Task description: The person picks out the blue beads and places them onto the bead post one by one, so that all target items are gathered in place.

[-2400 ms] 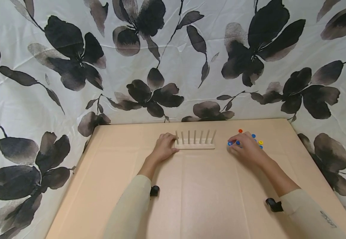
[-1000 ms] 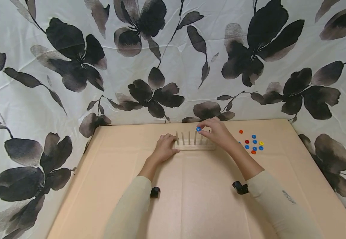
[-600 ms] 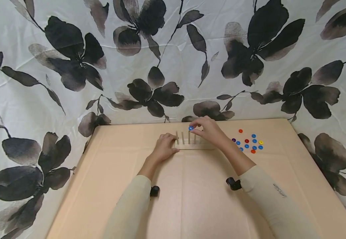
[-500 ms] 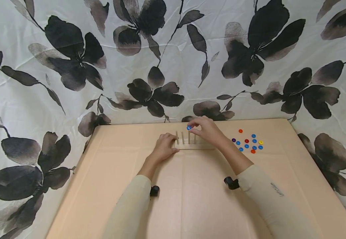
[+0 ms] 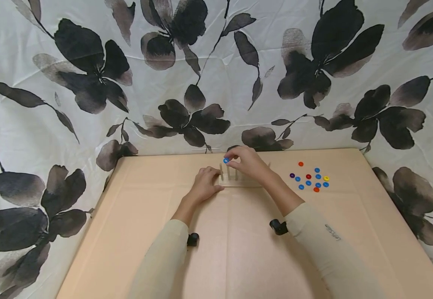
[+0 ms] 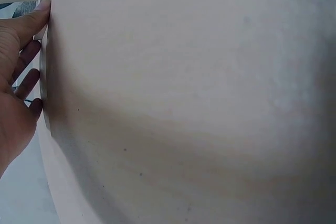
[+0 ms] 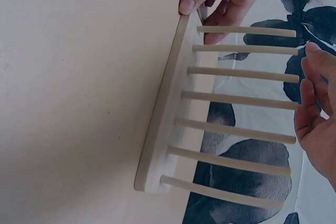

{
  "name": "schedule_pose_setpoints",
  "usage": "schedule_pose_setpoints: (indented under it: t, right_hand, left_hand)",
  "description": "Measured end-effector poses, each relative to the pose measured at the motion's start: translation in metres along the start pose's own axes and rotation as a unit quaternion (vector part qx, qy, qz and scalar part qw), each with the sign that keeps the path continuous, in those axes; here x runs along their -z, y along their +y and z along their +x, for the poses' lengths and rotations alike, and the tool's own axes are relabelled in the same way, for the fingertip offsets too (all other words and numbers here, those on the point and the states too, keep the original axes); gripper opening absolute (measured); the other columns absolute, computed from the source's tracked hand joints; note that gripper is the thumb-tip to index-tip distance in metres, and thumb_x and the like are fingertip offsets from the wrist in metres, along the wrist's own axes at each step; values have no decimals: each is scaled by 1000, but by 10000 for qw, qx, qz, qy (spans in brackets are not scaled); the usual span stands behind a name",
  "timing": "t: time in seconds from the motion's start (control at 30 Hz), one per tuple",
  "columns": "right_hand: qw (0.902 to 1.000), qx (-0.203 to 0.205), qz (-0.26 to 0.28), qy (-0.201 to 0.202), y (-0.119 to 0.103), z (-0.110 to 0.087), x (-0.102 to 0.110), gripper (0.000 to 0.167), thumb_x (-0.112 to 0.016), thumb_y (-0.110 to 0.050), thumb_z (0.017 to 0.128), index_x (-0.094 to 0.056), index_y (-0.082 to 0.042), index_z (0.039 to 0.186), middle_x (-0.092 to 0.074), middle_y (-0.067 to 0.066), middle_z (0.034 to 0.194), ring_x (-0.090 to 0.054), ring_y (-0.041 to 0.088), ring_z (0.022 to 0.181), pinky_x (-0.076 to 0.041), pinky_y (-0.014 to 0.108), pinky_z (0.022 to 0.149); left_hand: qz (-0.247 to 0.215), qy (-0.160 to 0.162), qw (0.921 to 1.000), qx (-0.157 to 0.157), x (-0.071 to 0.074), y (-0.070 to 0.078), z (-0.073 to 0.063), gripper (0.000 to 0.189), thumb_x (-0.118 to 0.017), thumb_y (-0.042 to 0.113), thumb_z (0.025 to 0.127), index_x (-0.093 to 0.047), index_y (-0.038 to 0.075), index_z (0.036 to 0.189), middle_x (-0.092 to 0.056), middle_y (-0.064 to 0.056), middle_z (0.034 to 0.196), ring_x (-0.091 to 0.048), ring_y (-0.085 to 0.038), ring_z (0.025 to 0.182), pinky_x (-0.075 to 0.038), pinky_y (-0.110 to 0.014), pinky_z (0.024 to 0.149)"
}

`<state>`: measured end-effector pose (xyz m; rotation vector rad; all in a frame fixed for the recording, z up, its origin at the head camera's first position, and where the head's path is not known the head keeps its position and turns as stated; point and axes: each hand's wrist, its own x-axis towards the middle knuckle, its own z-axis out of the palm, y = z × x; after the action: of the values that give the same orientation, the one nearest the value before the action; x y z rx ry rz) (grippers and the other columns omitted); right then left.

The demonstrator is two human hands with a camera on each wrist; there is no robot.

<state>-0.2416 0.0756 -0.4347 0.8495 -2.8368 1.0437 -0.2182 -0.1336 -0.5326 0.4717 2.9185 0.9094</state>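
A pale wooden peg rack (image 7: pixel 164 114), a flat base with a row of several upright pegs, stands near the back of the table. My left hand (image 5: pixel 206 182) grips its left end, thumb on the front edge and fingers behind. Between the thumb and index finger of my right hand (image 5: pixel 250 164) is a small blue ring (image 5: pixel 226 160). It is held at peg-top height, over the leftmost pegs in the head view. The right hand hides several pegs there. In the right wrist view its fingertips (image 7: pixel 313 48) are by the peg tips, with the ring out of sight.
Right of the rack, loose rings lie scattered: several blue ones (image 5: pixel 308 183), a yellow ring (image 5: pixel 326 178), a dark purple ring (image 5: pixel 292 175), and red and orange ones (image 5: pixel 300 164). A floral cloth (image 5: pixel 186 83) hangs behind the table's back edge.
My right hand has gone from the loose rings to the rack with a blue ring, then continued left along the peg tops. The left hand has stayed at the rack's left end.
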Motion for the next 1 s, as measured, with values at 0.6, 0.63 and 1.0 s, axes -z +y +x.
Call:
schedule_pose_setpoints:
  t: [0.6, 0.63, 1.0]
  right_hand:
    - [9989, 205, -396, -112, -6, 8, -11, 18, -78, -21, 94, -78, -11, 108, -77, 1, 98, -66, 21, 99, -54, 37, 91]
    - [9988, 200, -431, -128, -5, 9, -11, 18, -78, -21, 94, -78, -11, 108, -77, 1, 98, -66, 22, 99, -54, 37, 92]
    - [9978, 211, -601, -190, -6, 10, -16, 17, -78, -22, 93, -79, -12, 107, -76, 1, 96, -66, 21, 96, -53, 36, 87]
  left_hand:
    - [-119, -20, 9999, -43, 0, -1, 1, 48, -87, 25, 84, -69, 12, 126, -63, -9, 132, -49, -34, 130, -38, -53, 111]
    - [-121, -21, 9999, -60, 0, -1, 1, 47, -87, 25, 84, -69, 12, 125, -63, -9, 132, -49, -34, 130, -38, -53, 111]
    - [-199, -125, 9995, -188, 4, -3, -1, 49, -85, 22, 85, -67, 11, 130, -62, -11, 133, -47, -34, 132, -37, -51, 114]
